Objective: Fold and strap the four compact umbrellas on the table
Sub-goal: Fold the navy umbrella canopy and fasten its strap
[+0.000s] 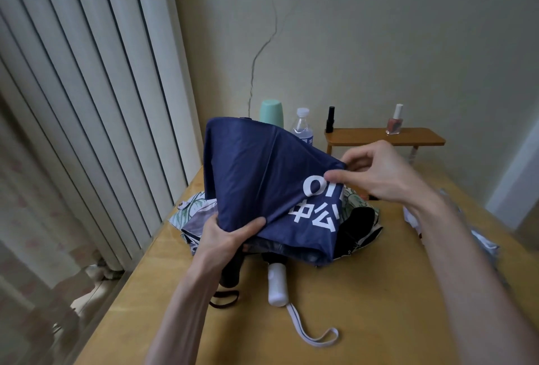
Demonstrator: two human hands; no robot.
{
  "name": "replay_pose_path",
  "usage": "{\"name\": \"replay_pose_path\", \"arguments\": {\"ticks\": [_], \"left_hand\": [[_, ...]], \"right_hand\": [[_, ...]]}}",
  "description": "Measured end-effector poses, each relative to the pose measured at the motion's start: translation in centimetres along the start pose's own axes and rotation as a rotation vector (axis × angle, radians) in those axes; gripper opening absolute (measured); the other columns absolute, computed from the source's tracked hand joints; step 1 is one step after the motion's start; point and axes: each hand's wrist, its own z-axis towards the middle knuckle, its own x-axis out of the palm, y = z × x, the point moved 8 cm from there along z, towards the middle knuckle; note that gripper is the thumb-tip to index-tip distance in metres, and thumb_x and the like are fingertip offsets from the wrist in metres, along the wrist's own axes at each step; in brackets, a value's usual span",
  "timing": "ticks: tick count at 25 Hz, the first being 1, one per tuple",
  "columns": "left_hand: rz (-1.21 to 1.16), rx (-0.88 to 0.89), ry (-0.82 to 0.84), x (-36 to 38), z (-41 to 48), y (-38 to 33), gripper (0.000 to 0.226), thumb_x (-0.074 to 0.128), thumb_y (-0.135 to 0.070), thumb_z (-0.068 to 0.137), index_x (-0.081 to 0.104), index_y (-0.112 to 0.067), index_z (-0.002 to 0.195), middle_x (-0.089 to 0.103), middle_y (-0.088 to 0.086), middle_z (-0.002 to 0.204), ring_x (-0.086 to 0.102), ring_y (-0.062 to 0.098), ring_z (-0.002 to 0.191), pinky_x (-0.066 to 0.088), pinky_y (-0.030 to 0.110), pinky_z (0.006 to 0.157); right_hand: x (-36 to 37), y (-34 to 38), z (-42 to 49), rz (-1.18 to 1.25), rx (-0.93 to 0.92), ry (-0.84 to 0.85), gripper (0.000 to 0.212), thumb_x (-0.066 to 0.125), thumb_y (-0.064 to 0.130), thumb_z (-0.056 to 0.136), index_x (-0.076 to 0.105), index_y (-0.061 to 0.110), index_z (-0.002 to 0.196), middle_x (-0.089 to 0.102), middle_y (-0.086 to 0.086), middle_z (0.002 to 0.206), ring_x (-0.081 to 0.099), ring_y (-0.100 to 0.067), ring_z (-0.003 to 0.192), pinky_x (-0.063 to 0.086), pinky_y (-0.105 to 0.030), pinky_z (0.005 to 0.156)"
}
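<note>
Umbrella in hand is the navy-blue fabric compact umbrella with white lettering [256, 178]. It's held up just above the yellow wooden desk [364, 291], so I'll place everything off that one.

Nearest, below its hem, a white plastic handle [277, 284] with a white wrist loop [309, 332] lies flat on the desk. Left of that is a dark handle [230, 274] with a dark strap loop [224, 299], probably the navy one's own. The left hand [224, 236] has its grip wrapped round the bunched fabric at the hem's left side, thumb on top. The right hand [388, 175] pinches the hem's right corner between thumb and fingers.

Under the navy one sits a leaf-print umbrella with black lining [358, 227], loose. Off to the right, half under the right forearm, there's something pale and crumpled [484, 242], too blurry to call.

My read is that this is the pleat-tidying step, and nothing looks strapped yet. The next move needs the panels pulled flat one by one and wrapped the same way round the shaft, then the strap found. The fabric looks slippery, so keep hold of the bunch.

Behind it:
- a mint-green opaque tumbler [271, 110], contents can't tell
- a clear plastic water bottle [303, 128], its level hidden by the canopy
- further right, a small wooden shelf [423, 138] carrying a black tube [330, 119] and a glass nail polish bottle [395, 122] with pinkish polish in it
</note>
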Motion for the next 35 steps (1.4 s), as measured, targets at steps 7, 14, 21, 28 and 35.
{"name": "replay_pose_path", "arguments": {"ticks": [7,14,21,28,35], "left_hand": [[-0.054,0.047,0.071,0.5,-0.2,-0.1,0.056,0.099,-0.02,0.064,0.066,-0.013,0.11,0.081,-0.002,0.095,0.078,0.023,0.091,0.064,0.04,0.083],[-0.095,0.071,0.136,0.8,0.1,0.3,0.053,0.087,-0.025,0.068,0.064,-0.01,0.114,0.078,0.002,0.089,0.073,0.022,0.079,0.06,0.037,0.068],[-0.122,0.079,0.237,1.7,-0.3,0.8,0.074,0.09,-0.035,0.059,0.061,-0.01,0.122,0.078,0.002,0.1,0.072,0.025,0.088,0.057,0.033,0.071],[-0.113,0.074,0.22,2.2,-0.4,1.0,0.082,0.092,-0.038,0.057,0.061,-0.012,0.128,0.078,0.006,0.115,0.076,0.028,0.107,0.06,0.034,0.083],[-0.245,0.028,0.09,3.1,-0.8,-0.5,0.042,0.08,-0.037,0.083,0.067,-0.01,0.112,0.073,0.002,0.088,0.062,0.017,0.071,0.048,0.028,0.053]], "right_hand": [[0.7,-2.2,0.3,0.423,0.071,-0.103,0.019,0.075,0.028,0.091,0.078,0.014,0.103,0.082,-0.001,0.098,0.077,-0.012,0.093,0.057,-0.02,0.081],[0.1,-1.0,0.5,0.431,0.046,-0.159,0.009,0.078,0.01,0.09,0.077,0.008,0.099,0.082,-0.008,0.089,0.077,-0.012,0.078,0.058,-0.017,0.066],[-1.6,-0.1,0.9,0.156,-0.136,-0.457,0.028,0.069,0.001,0.098,0.075,0.029,0.102,0.077,0.008,0.1,0.075,-0.007,0.097,0.059,-0.019,0.09],[0.8,-2.4,0.7,0.469,0.143,-0.336,0.025,0.079,0.045,0.09,0.077,0.022,0.101,0.081,0.01,0.092,0.076,-0.002,0.089,0.056,-0.019,0.084],[-0.1,-2.4,0.0,0.631,0.026,-0.544,0.024,0.089,0.021,0.081,0.075,0.006,0.093,0.081,-0.005,0.084,0.076,-0.014,0.075,0.062,-0.024,0.067]]}}
